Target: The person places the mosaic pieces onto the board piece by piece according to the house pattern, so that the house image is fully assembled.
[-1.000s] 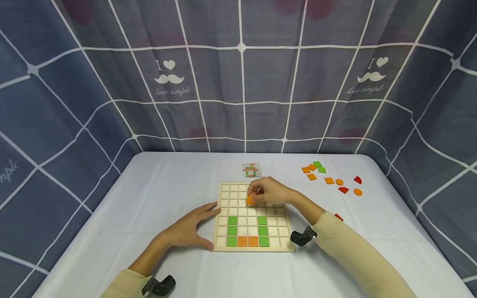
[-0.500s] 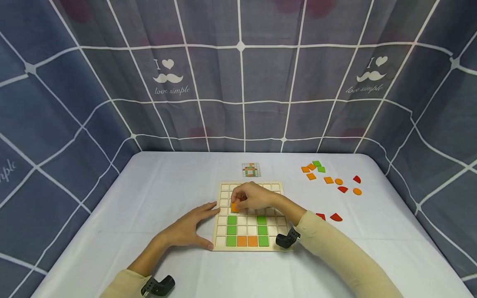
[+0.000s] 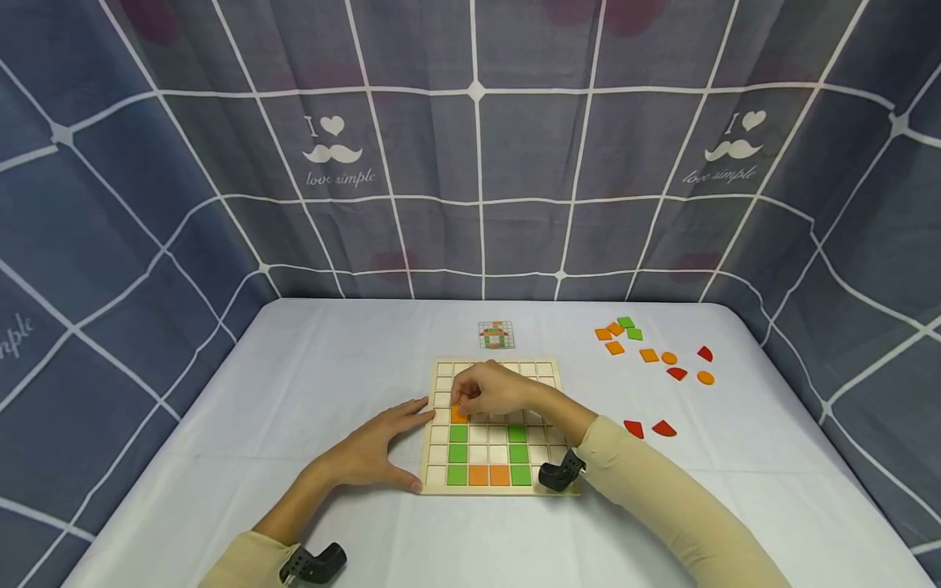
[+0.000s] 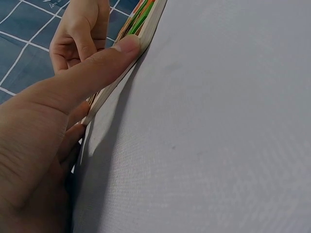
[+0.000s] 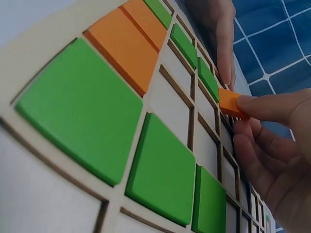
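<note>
A wooden grid board [image 3: 478,492] lies on the table. Two columns of green square tiles [image 3: 457,455] fill some of its cells, with two orange square tiles [image 3: 488,475] between them in the bottom row. Above the left green column, my right hand [image 3: 494,388] pinches an orange square tile [image 5: 227,101] between thumb and fingers, its edge right at the nearest green tile. My left hand [image 3: 371,449] rests spread along the board's left side, the thumb [image 4: 127,44] against the board's edge and the fingertips at that side higher up.
Behind the board lies a small pattern card [image 3: 496,335]. To the right are scattered orange squares [image 3: 614,348], green pieces [image 3: 635,335], orange discs [image 3: 706,378] and red wedge pieces [image 3: 664,428]. A checked curtain [image 3: 441,147] surrounds the table's back and sides.
My right hand has carried the orange square tile left and toward me, from the board's upper middle to just above the left green column. The left hand has stayed put.
</note>
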{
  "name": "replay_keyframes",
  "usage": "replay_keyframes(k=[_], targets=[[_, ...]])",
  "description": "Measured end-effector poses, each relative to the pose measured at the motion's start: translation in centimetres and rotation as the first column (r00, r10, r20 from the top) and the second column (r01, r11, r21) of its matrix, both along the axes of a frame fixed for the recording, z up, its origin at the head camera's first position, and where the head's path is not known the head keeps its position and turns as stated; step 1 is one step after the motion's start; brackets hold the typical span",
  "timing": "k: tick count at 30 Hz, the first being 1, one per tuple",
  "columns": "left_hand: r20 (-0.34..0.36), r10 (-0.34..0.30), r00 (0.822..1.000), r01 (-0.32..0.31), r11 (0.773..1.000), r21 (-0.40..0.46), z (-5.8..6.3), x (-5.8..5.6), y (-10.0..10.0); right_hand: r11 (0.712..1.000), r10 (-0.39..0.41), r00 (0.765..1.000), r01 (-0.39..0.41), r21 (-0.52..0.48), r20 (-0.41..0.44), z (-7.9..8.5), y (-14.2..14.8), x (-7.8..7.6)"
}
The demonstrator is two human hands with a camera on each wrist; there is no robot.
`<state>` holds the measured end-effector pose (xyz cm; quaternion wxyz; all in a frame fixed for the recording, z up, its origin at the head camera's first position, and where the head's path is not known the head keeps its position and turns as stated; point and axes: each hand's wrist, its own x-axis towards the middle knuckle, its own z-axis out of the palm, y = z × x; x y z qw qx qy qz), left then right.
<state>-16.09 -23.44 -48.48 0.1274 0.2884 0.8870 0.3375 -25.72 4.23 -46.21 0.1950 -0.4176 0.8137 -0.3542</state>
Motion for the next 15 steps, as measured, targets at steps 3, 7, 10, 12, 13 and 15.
replay_keyframes(k=[3, 7, 10, 12, 13, 15], targets=[[-0.001, -0.001, 1.000, 0.001, 1.000, 0.000, -0.02, 0.00, -0.05, 1.000, 0.008, 1.000, -0.008, 0.005, -0.014, 0.10, -0.10, 0.07], [-0.001, -0.003, 1.000, 0.003, 1.000, -0.004, -0.05, -0.01, -0.04, 1.000, 0.024, 0.999, -0.023, 0.011, -0.048, 0.27, -0.11, 0.26], [-0.005, -0.003, 1.000, 0.003, 1.000, -0.006, -0.02, -0.04, -0.01, 0.999, 0.032, 0.997, -0.031, 0.016, -0.075, 0.29, -0.05, 0.34], [-0.006, -0.004, 1.000, 0.004, 1.000, -0.004, 0.02, -0.06, 0.01, 0.999, 0.035, 0.996, -0.034, 0.022, -0.085, 0.30, 0.00, 0.37], [-0.006, -0.005, 1.000, 0.005, 1.000, -0.003, 0.04, -0.07, 0.01, 0.999, 0.037, 0.995, -0.035, 0.025, -0.090, 0.30, 0.04, 0.36], [-0.006, -0.005, 1.000, 0.005, 1.000, 0.001, 0.08, -0.07, 0.01, 0.999, 0.037, 0.995, -0.034, 0.037, -0.095, 0.36, 0.07, 0.38]])
